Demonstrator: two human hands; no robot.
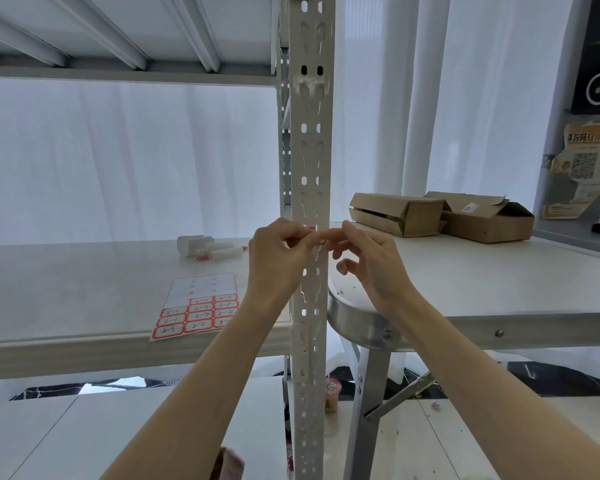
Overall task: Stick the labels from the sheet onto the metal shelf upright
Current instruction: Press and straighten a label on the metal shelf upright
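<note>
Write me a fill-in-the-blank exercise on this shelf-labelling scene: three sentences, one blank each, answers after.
1. The left hand and the right hand pinch a small label against the white metal ____ of the shelving.
2. The label sheet lies on the shelf board, to the ____ of both hands.
3. Two ____ boxes rest on the table at the right.

Missing words: upright; left; cardboard.
</note>
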